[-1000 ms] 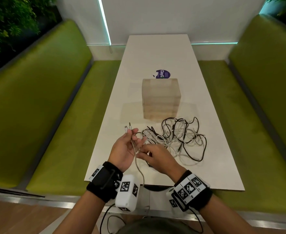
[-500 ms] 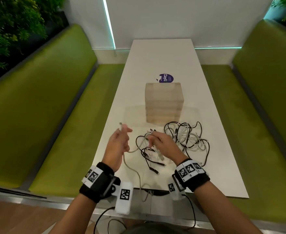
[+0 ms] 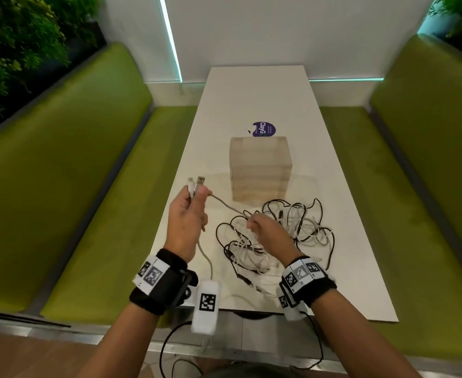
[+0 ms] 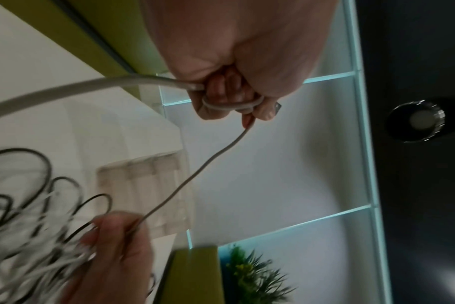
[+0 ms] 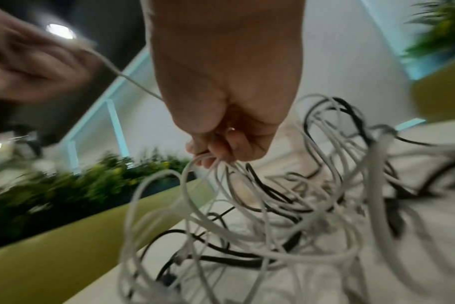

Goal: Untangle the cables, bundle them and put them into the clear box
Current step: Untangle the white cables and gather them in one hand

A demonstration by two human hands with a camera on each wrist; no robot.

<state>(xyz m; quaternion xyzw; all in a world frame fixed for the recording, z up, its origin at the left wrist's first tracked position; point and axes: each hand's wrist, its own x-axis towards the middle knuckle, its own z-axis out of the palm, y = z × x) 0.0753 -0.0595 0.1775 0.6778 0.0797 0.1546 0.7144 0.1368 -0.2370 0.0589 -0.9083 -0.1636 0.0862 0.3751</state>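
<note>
Head cam: my left hand (image 3: 187, 214) pinches the grey cable (image 3: 225, 204) by both plugs, right hand (image 3: 265, 230) pinching it at the tangle (image 3: 292, 233) on the table (image 3: 347, 268), clear box (image 3: 260, 167) just beyond. Left wrist: cable's limp, loops round my fingers (image 4: 221, 96). Right wrist: light, floppy strands; I'd grab near plugs.

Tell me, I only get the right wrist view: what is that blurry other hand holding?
Observer: The left hand pinches both plug ends of one pale grey cable, with the plugs pointing up.
Operator: Where does it go from there?
Observer: The left wrist view shows it looped round the left fingers, then running to the right hand.
Operator: Is the box close?
Observer: The clear ribbed plastic box stands on the white table, just beyond the tangle of black and white cables.
</note>
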